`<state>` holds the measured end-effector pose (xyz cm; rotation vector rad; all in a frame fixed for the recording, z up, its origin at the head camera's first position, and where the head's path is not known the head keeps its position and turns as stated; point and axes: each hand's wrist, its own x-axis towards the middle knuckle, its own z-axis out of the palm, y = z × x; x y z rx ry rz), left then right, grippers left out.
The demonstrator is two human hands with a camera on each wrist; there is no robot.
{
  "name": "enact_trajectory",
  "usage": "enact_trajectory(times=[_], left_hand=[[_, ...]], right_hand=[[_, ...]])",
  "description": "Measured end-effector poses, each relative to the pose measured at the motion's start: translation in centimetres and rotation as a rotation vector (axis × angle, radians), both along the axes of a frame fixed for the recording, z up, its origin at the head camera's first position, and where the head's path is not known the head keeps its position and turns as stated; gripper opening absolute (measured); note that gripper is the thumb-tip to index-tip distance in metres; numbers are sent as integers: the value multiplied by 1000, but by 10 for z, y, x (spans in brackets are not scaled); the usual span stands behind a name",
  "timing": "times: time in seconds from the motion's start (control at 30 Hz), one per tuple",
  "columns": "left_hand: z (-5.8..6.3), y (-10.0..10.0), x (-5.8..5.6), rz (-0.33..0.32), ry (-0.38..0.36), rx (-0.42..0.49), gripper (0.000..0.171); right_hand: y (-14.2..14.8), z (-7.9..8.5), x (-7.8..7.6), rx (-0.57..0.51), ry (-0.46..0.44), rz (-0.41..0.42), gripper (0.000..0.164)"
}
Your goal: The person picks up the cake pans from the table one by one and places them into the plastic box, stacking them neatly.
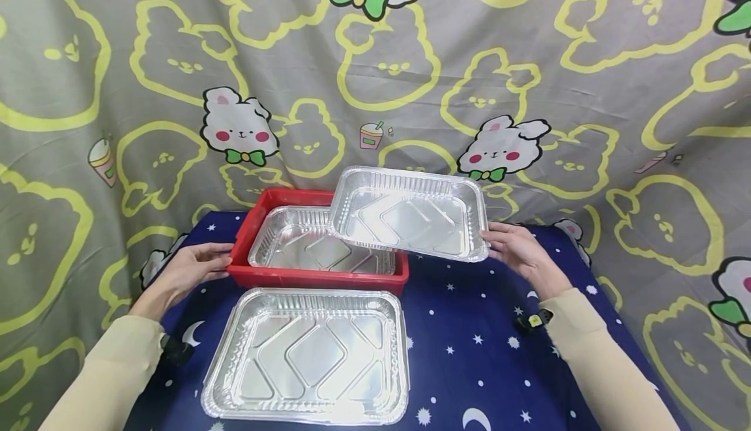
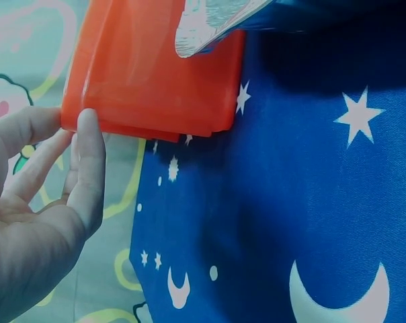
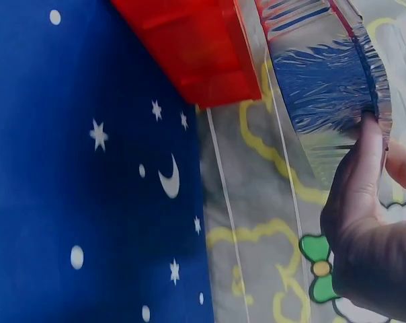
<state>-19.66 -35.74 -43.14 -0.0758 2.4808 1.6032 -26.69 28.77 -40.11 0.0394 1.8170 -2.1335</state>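
My right hand (image 1: 519, 248) pinches the right rim of a shiny foil tray (image 1: 411, 219), which is raised and tilted above the right part of a red plastic bin (image 1: 319, 280). Inside that bin lies another foil tray (image 1: 311, 248), partly covered by the raised one. At the bin's left end, my left hand (image 1: 196, 267) grips the edge between thumb and fingers; the left wrist view shows the fingertips right at the red corner (image 2: 156, 74). A third foil tray (image 1: 317, 356), with a pressed diamond pattern, rests on the table in front of the bin.
A dark blue cloth (image 1: 463, 366) with white stars and moons covers the table. Behind it hangs a grey curtain (image 1: 411, 111) with yellow outlines and rabbit figures. Dark bands with small devices (image 1: 534, 320) sit at both wrists.
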Motion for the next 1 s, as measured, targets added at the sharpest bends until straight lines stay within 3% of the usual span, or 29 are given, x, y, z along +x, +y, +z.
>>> enact_trajectory(times=[0.13, 1.0], left_hand=[[2, 1, 2, 4, -8, -6, 67], [2, 1, 2, -2, -10, 4, 67]], right_hand=[[-17, 0, -6, 14, -6, 13, 66], [-107, -12, -29, 3, -36, 37, 59]])
